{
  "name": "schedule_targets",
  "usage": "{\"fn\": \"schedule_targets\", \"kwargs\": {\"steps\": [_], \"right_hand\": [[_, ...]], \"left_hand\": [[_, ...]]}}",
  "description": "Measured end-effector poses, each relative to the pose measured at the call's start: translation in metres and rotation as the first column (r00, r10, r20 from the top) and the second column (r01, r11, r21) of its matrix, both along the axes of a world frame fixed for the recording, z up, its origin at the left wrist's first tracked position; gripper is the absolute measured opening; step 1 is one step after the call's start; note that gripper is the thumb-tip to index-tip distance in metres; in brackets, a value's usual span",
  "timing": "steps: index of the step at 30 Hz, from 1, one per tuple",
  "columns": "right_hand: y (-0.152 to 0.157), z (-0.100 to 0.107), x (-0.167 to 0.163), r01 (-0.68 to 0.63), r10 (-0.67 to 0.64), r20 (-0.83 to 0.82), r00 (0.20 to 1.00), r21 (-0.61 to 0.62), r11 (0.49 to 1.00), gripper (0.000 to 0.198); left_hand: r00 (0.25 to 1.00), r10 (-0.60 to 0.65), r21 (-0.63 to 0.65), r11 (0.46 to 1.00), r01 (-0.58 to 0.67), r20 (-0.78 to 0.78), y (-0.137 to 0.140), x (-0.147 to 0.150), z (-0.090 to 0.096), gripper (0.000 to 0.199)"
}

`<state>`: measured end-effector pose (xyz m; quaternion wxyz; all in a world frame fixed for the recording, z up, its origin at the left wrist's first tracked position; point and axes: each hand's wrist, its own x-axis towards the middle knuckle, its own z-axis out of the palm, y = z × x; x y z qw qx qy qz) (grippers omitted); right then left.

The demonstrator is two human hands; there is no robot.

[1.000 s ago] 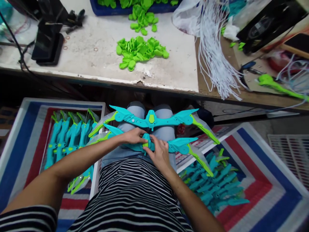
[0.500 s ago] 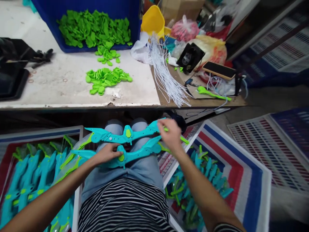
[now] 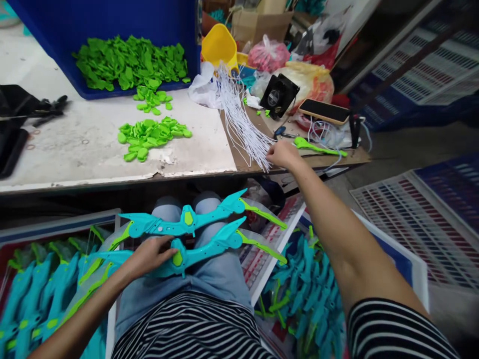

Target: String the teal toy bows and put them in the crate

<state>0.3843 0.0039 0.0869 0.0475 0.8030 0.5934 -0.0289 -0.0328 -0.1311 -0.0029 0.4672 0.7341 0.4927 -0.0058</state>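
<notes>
Two turquoise toy bows with lime-green limbs lie side by side across my lap. My left hand (image 3: 153, 257) is closed around the middle of the nearer toy bow (image 3: 213, 252), its thumb by the green centre piece. The farther toy bow (image 3: 209, 214) rests on my knees, just beyond those fingers. At the table's front edge my right hand (image 3: 285, 154) pinches at the loose ends of a bundle of white cords (image 3: 243, 122). How many cords are between the fingertips is hidden.
Green plastic pieces (image 3: 149, 137) lie on the table (image 3: 86, 159) before a blue bin (image 3: 130, 17) holding more. A small black fan (image 3: 279, 94), a phone (image 3: 324, 110) and a green part (image 3: 318, 147) sit right. Crates of toy bows (image 3: 417, 269) flank my legs.
My right hand has left the right end of the toy bows and moved up and forward to the cord ends. My left hand keeps its hold, and the view has shifted slightly.
</notes>
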Motion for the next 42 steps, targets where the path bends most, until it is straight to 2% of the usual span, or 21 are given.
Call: {"fn": "schedule_targets", "kwargs": {"steps": [4, 7, 12, 17, 24, 29, 31, 33, 35, 38, 40, 42], "right_hand": [[-0.004, 0.006, 0.011, -0.015, 0.016, -0.095, 0.995, 0.011, 1.0, 0.02], [-0.01, 0.007, 0.016, -0.035, 0.028, -0.168, 0.985, -0.042, 0.998, 0.019], [-0.017, 0.008, 0.014, -0.065, 0.054, -0.197, 0.979, -0.047, 0.997, 0.027], [-0.015, 0.016, 0.005, -0.06, 0.048, -0.134, 0.99, -0.086, 0.994, 0.021], [-0.004, 0.025, -0.001, -0.103, 0.066, -0.168, 0.984, -0.219, 0.97, 0.017], [0.009, 0.028, -0.01, -0.127, 0.106, -0.087, 0.991, -0.288, 0.949, 0.012], [0.011, 0.03, -0.008, -0.122, 0.095, -0.107, 0.99, -0.281, 0.952, 0.011], [0.006, 0.03, 0.001, -0.115, 0.063, -0.206, 0.977, -0.249, 0.962, 0.011], [-0.012, 0.027, 0.014, -0.104, 0.02, -0.382, 0.924, -0.202, 0.974, 0.012], [-0.069, 0.017, 0.031, -0.058, -0.077, -0.674, 0.735, -0.176, 0.983, 0.017], [-0.124, 0.005, 0.034, 0.003, -0.174, -0.793, 0.584, -0.212, 0.977, 0.023], [-0.183, -0.011, 0.027, 0.091, -0.269, -0.849, 0.455, -0.256, 0.962, 0.029]], "left_hand": [[0.997, 0.065, 0.025, 0.998, -0.064, -0.049, 0.004, -0.003, 0.013, 0.057], [0.992, 0.11, 0.027, 0.994, -0.108, -0.055, 0.005, 0.001, 0.026, 0.06], [0.995, 0.099, 0.025, 0.995, -0.098, -0.032, 0.003, 0.017, 0.04, 0.06], [0.996, 0.085, 0.041, 0.996, -0.083, -0.034, 0.004, 0.026, 0.041, 0.063], [0.997, 0.082, 0.032, 0.996, -0.082, -0.003, 0.004, 0.026, 0.036, 0.062], [0.997, 0.073, 0.044, 0.996, -0.073, 0.002, 0.004, 0.027, 0.033, 0.061], [0.997, 0.082, 0.055, 0.995, -0.082, 0.009, 0.004, 0.027, 0.035, 0.059], [0.994, 0.105, 0.082, 0.991, -0.107, 0.027, 0.005, 0.025, 0.038, 0.057], [0.99, 0.13, 0.124, 0.983, -0.136, 0.055, 0.003, 0.023, 0.044, 0.054], [0.983, 0.144, 0.156, 0.975, -0.161, 0.114, -0.006, 0.028, 0.057, 0.048], [0.979, 0.112, 0.09, 0.988, -0.128, 0.172, -0.016, 0.041, 0.064, 0.044], [0.972, 0.051, -0.061, 0.997, -0.038, 0.231, -0.029, 0.062, 0.065, 0.04]]}}
